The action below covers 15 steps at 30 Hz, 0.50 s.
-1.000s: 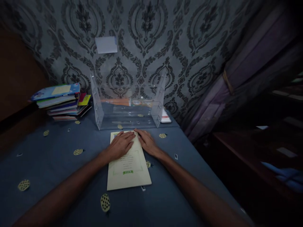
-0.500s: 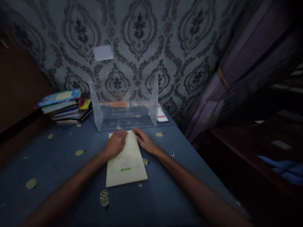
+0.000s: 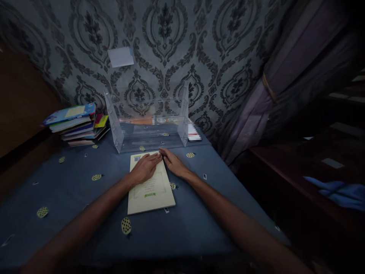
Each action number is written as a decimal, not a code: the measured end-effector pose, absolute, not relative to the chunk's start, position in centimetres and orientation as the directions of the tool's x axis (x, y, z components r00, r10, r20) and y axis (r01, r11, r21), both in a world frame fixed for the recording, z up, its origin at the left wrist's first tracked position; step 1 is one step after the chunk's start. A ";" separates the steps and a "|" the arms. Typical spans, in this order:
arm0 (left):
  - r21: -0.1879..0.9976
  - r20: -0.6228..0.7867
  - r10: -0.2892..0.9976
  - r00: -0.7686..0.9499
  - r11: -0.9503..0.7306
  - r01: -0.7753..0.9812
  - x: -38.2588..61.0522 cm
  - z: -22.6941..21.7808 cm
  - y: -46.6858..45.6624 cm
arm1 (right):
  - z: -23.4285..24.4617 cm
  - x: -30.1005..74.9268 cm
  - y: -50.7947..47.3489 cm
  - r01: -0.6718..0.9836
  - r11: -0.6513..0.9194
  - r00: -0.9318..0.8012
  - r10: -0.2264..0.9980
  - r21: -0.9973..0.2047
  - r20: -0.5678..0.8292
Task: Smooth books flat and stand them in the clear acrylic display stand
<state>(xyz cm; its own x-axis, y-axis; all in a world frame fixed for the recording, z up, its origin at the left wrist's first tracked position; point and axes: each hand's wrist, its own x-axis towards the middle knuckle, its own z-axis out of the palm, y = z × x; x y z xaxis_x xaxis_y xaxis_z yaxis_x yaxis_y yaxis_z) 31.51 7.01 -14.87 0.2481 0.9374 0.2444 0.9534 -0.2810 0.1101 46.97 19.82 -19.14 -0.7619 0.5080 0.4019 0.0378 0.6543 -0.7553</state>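
A pale yellow booklet (image 3: 149, 194) lies flat on the blue spotted tablecloth (image 3: 71, 190), its far end just in front of a clear acrylic rack (image 3: 148, 121). My left hand (image 3: 144, 169) rests palm down on the booklet's upper part, fingers stretched forward. My right hand (image 3: 174, 163) lies flat at the booklet's upper right edge, fingertips touching the left hand's. Both hands are open and hold nothing.
A stack of colourful books (image 3: 75, 123) sits at the back left by the wall. A white note (image 3: 120, 57) is stuck on the patterned wallpaper. A purple curtain (image 3: 285, 76) hangs at the right; the table's right edge drops to a dark floor.
The view has shifted a little, so the booklet and rack sit slightly higher and more to the left. Both hands stay flat on the booklet's far end.
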 end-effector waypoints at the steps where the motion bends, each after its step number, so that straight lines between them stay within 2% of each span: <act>1: 0.106 0.243 0.933 0.264 -0.296 0.949 31.7 -14.8 6.8 | -19.2 47.0 19.8 0.039 0.661 -0.763 0.504 -0.749 0.405; 15: 0.121 0.231 0.895 0.380 -0.414 0.902 34.3 -14.2 2.6 | -18.8 47.3 19.5 0.077 0.711 -0.763 0.494 -0.699 0.417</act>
<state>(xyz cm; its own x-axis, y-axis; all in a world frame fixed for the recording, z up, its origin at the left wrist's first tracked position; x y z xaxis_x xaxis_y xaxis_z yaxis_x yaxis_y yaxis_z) 34.31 2.61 -14.16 0.3804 0.8954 0.2314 0.9020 -0.4145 0.1208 47.33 19.48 -18.81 -0.7628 0.4939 0.4174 0.0775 0.7107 -0.6993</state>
